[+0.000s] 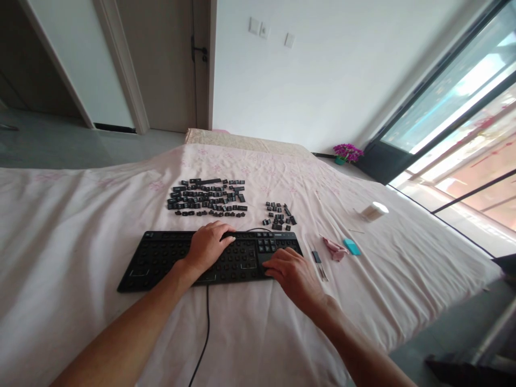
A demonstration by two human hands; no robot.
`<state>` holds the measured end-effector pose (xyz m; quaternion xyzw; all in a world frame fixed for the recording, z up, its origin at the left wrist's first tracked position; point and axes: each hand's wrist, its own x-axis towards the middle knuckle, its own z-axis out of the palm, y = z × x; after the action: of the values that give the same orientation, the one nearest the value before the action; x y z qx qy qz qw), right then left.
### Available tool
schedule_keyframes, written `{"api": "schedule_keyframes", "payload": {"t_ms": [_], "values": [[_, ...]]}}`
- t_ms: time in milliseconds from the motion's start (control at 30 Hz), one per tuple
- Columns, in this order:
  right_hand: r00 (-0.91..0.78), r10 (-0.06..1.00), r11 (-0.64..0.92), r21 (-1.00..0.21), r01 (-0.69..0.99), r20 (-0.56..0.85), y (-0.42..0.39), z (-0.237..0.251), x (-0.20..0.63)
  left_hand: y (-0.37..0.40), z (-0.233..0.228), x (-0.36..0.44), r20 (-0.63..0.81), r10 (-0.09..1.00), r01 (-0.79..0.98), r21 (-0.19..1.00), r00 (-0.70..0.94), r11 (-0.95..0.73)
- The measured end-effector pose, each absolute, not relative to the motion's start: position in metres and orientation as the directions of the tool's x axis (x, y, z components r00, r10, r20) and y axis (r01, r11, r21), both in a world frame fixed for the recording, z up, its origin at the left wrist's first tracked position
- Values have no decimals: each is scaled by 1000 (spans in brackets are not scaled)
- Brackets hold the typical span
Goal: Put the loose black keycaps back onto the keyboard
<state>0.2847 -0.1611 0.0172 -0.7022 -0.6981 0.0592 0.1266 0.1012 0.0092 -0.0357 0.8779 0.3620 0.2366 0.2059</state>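
Note:
A black keyboard [237, 264] lies on the pink sheet, most of its keycaps off and its bare key sockets showing. A small block of keys remains near its upper right. My left hand [207, 244] grips the keyboard's far edge near the middle, with the thumb on top. My right hand [292, 271] is closed over the right part of the keyboard, with thumb and fingers together at the lower key area. Whatever lies between those fingertips is hidden. Loose black keycaps [209, 196] sit in rows beyond the keyboard, and a smaller keycap group [278, 215] lies to their right.
To the right lie a dark-handled puller tool [318, 260], a pink cloth [335, 249] and a teal piece [352, 246]. Farther right is a white cylindrical container [374, 210] with cotton swabs nearby. The keyboard's cable [207, 328] runs toward me across the sheet [80, 242].

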Motion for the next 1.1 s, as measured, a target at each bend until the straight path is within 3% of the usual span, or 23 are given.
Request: {"api": "schedule_keyframes", "payload": {"t_ms": [433, 600, 833, 1100], "values": [[-29, 998, 37, -163, 986, 51, -162, 17, 284, 10, -40, 101, 288, 719, 545, 495, 632, -677], [-93, 994, 92, 27, 995, 54, -168, 12, 273, 10, -40, 101, 297, 718, 549, 484, 630, -682], [-168, 967, 112, 273, 955, 192, -192, -12, 256, 10, -40, 102, 300, 721, 552, 483, 625, -680], [-136, 959, 69, 261, 963, 248, -201, -26, 255, 8, -41, 102, 303, 724, 550, 491, 619, -676]]}}
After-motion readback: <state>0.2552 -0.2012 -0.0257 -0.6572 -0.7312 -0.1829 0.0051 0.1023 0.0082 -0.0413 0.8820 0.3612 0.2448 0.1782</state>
